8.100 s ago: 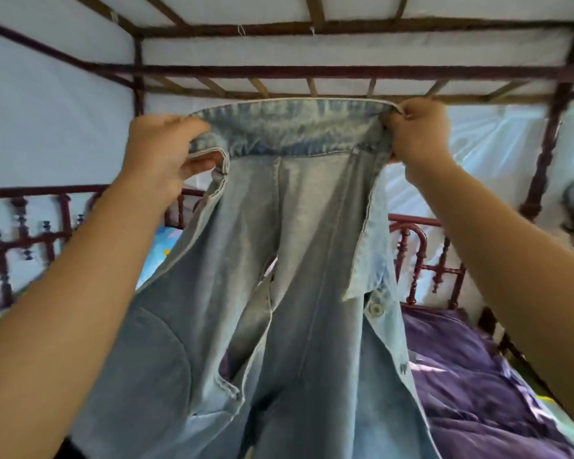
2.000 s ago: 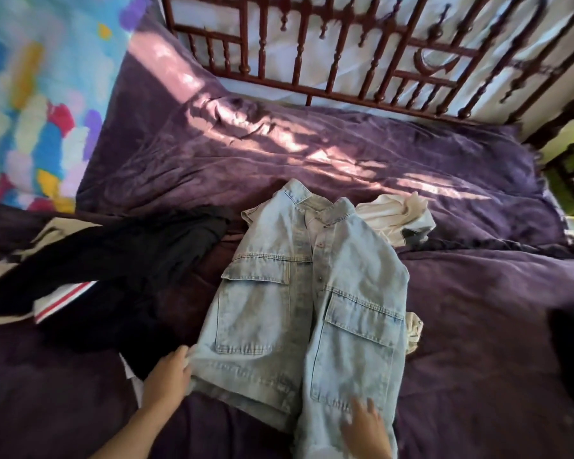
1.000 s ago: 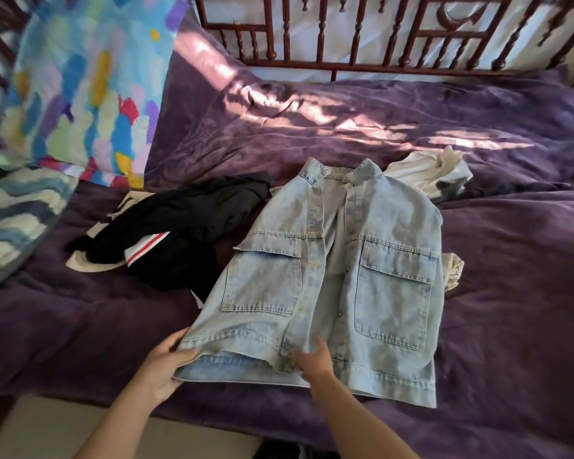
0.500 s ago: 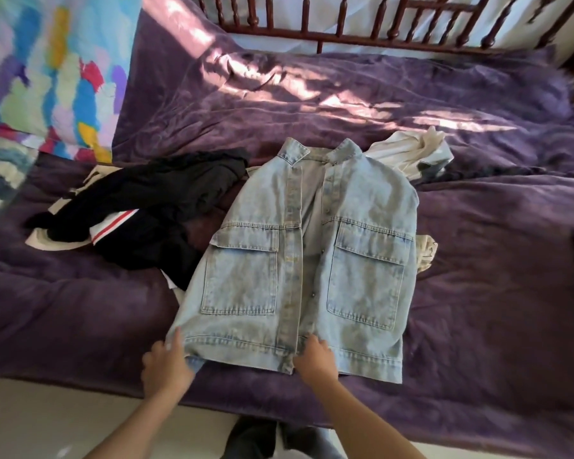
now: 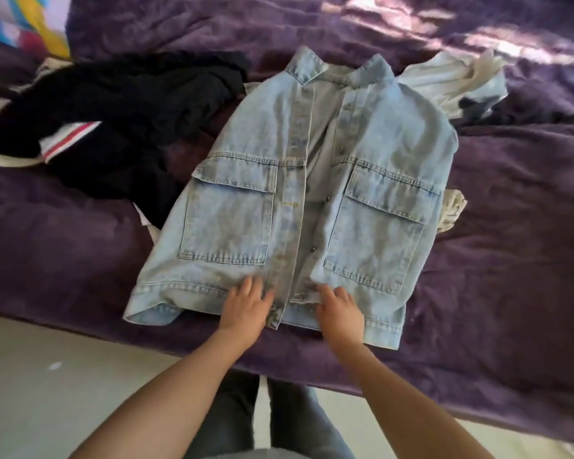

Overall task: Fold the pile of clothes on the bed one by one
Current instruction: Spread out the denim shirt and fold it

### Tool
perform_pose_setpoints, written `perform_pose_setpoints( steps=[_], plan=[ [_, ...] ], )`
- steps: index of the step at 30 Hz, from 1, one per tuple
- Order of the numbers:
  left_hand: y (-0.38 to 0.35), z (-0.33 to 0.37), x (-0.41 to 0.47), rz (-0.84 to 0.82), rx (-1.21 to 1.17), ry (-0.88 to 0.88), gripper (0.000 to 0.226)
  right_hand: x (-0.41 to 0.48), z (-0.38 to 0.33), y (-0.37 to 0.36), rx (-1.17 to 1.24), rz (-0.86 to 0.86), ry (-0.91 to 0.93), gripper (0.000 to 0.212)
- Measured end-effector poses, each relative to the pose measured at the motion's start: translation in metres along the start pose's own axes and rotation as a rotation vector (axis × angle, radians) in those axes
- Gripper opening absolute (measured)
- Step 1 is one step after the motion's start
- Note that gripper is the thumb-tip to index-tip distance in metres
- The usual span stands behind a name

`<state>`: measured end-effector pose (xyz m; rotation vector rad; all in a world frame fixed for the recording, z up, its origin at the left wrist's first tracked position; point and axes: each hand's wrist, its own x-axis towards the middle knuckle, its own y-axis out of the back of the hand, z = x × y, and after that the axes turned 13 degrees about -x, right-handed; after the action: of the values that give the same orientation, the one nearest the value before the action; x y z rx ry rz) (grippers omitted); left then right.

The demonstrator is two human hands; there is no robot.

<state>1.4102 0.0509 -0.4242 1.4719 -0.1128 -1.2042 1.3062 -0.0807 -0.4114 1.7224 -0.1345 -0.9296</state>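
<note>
From my head camera, the denim jacket (image 5: 299, 193) lies front up and spread flat on the purple bedcover (image 5: 511, 260), collar away from me. My left hand (image 5: 246, 306) and right hand (image 5: 340, 313) rest flat on its near hem, fingers straight, one on each side of the button placket, gripping nothing. A black garment (image 5: 123, 104) lies crumpled to the left, touching the jacket. A white garment (image 5: 444, 77) pokes out under the right shoulder; the cream cloth lower down may be part of it.

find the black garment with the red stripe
The black garment lies crumpled on the purple bedspread, upper left in the head view, just left of the light-blue denim jacket.
</note>
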Motion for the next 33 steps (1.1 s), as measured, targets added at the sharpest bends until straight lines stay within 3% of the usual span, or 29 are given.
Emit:
perform_pose_setpoints(
  steps=[3, 5, 6, 8, 9, 10, 12, 13, 20, 23, 28, 33],
  plan=[
    [0.0, -0.007, 0.003, -0.016, 0.035, -0.008, 0.039, -0.003, 0.008, 0.022, 0.448, 0.276, -0.17, 0.017],
    [-0.001, -0.01, 0.003, -0.012, -0.032, -0.021, 0.037, -0.011, 0.008, 0.037, 0.638, 0.4, -0.13, 0.017],
    [-0.001, -0.012, 0.001, -0.023, -0.068, -0.02, 0.038, -0.015, 0.008, 0.038, 0.58, 0.473, -0.049, 0.022],
    [-0.001, -0.012, -0.001, -0.078, -0.113, -0.005, 0.043, -0.024, 0.012, 0.031, 0.299, 0.547, 0.189, 0.012],
    [-0.001, -0.012, -0.002, -0.097, -0.12, 0.008, 0.044, -0.025, 0.015, 0.017, 0.079, 0.452, 0.338, 0.014],
    [-0.001, -0.013, -0.002, -0.11, -0.131, 0.02, 0.043, -0.024, 0.02, 0.002, -0.141, 0.208, 0.452, 0.028],
    [-0.001, -0.013, 0.0, -0.156, -0.187, 0.034, 0.037, -0.021, 0.028, -0.014, -0.318, -0.326, 0.382, 0.047],
    [0.0, -0.013, 0.001, -0.181, -0.22, 0.041, 0.035, -0.016, 0.03, -0.01, -0.331, -0.474, 0.326, 0.049],
    [0.027, -0.014, 0.017, -0.176, -0.421, 0.132, 0.02, 0.066, 0.009, 0.076, -0.013, -0.082, 0.147, 0.032],
    [0.054, -0.022, 0.036, 0.012, -0.552, 0.146, 0.017, 0.111, -0.003, 0.117, 0.017, -0.017, 0.128, 0.023],
    [0.117, -0.044, 0.085, 0.258, -0.691, 0.072, 0.025, 0.167, -0.03, 0.176, 0.01, 0.029, 0.061, 0.029],
    [0.159, -0.086, 0.143, 0.476, -0.62, 0.033, 0.034, 0.241, -0.055, 0.203, 0.024, 0.027, -0.022, 0.03]
  ],
)
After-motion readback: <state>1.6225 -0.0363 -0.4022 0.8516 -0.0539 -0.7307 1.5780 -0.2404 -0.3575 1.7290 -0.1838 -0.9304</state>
